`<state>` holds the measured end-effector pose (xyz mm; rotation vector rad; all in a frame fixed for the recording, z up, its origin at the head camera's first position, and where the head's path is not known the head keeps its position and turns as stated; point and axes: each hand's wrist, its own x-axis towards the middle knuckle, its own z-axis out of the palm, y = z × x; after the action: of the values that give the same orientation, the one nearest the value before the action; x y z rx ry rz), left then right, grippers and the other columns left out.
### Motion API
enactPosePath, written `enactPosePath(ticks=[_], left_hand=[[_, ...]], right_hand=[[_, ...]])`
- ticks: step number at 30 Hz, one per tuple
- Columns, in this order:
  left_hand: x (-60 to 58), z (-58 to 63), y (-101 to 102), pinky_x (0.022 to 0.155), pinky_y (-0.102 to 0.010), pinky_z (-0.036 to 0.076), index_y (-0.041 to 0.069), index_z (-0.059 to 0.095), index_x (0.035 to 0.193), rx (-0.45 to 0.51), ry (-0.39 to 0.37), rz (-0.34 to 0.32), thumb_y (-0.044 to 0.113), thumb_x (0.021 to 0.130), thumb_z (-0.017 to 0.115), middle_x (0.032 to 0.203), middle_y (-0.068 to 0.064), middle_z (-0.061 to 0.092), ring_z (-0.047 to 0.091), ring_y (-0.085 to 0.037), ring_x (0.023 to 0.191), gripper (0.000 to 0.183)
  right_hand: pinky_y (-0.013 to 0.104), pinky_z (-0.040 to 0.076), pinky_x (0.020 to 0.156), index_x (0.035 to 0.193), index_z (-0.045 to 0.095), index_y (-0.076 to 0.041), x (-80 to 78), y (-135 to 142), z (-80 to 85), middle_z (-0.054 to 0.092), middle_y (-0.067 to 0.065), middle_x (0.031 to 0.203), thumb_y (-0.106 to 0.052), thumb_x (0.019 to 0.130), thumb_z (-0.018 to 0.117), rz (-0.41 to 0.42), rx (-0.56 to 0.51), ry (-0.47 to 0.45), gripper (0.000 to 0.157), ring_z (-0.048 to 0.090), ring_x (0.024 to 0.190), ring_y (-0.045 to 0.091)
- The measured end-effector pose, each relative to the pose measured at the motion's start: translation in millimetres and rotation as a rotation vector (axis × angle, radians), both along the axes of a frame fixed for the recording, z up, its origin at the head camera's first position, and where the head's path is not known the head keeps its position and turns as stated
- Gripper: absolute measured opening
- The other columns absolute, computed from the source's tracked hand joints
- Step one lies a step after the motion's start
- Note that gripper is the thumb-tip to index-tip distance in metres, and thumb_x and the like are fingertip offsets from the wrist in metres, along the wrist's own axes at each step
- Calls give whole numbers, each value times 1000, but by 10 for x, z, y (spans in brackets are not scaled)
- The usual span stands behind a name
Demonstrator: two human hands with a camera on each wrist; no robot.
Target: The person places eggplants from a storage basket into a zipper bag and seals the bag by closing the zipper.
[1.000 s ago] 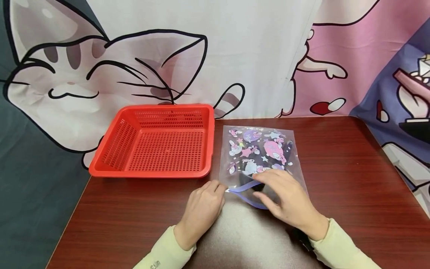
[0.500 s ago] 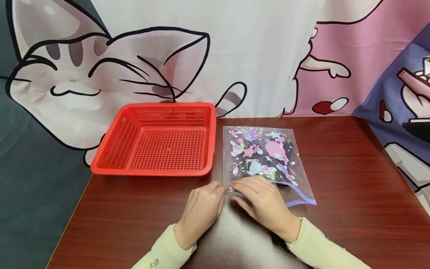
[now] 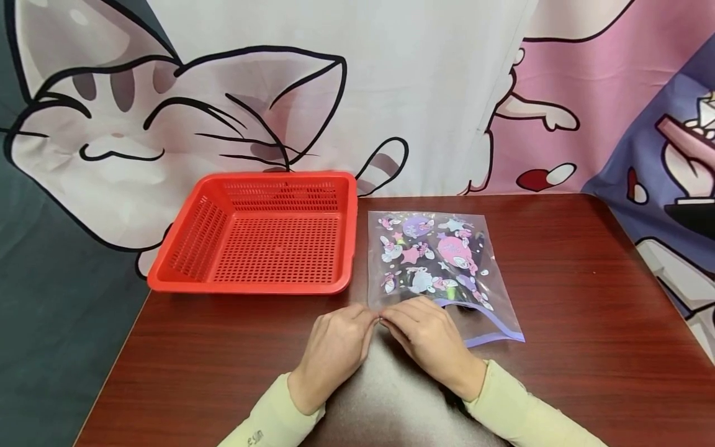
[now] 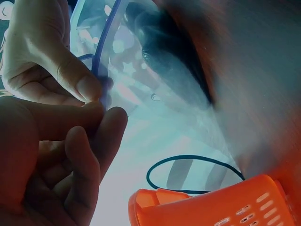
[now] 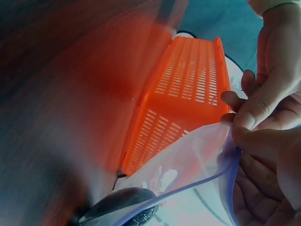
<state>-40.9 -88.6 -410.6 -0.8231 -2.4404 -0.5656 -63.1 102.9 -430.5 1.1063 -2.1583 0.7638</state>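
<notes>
A clear zip bag (image 3: pixel 393 292) printed with cartoon figures lies on the table, a dark object (image 4: pixel 164 52) inside it. Its purple zip strips (image 3: pixel 497 336) stand apart toward the right end, so the mouth gapes there. My left hand (image 3: pixel 337 344) pinches the left corner of the mouth between thumb and fingers. Right beside it, my right hand (image 3: pixel 430 341) pinches the zip at the same corner, fingertips meeting the left ones. The right wrist view shows both strips running together into the fingers (image 5: pixel 244 121). Whatever lies between the fingertips is hidden.
A red perforated basket (image 3: pixel 279 287) stands at the back left of the brown wooden table (image 3: pixel 592 323). Behind the table hangs a curtain (image 3: pixel 436 93) with a cartoon cat and other figures. A pale sheen shows on the tabletop between the forearms.
My right hand has moved left from the bag's gaping mouth to the left corner and now pinches there. The left hand has stayed at that corner. The mouth's right end has come into view.
</notes>
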Motion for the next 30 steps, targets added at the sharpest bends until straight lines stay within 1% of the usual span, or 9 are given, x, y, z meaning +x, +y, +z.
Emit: enactPosePath(ticks=[5,12,18,24,30], left_hand=[[-12,-22,4,57,-31,53,6,75,86,37,7,-22,6,88,69,76,2,66,65,-13,64,7],[-27,-34,-1,61,-30,54,8,75,86,64,-1,-36,5,86,70,79,2,68,66,-12,68,5],[-36,-23,-2,62,-29,55,7,75,87,73,-7,-39,8,88,68,80,3,69,67,-12,70,7],[-46,-25,-12,62,-29,54,8,75,86,79,7,-43,9,88,68,80,3,68,67,-12,69,7],[-45,-13,-17,63,-29,55,8,76,87,80,-12,-44,8,89,67,82,4,69,67,-12,72,9]], right_hand=[[35,54,78,96,73,-6,-5,4,5,72,2,91,-20,103,57,-3,4,-9,23,68,82,19],[35,54,79,96,73,-7,-3,19,31,72,1,91,-20,103,56,-3,10,-18,22,68,83,19],[35,54,79,96,73,-6,-10,37,49,72,2,91,-20,103,56,-7,13,-22,23,67,83,19],[35,53,79,95,73,-6,-17,46,56,71,2,90,-19,103,56,-11,10,-23,22,67,83,19],[35,53,78,94,72,-8,-14,61,62,70,0,89,-20,103,56,-22,17,-25,23,66,82,18]])
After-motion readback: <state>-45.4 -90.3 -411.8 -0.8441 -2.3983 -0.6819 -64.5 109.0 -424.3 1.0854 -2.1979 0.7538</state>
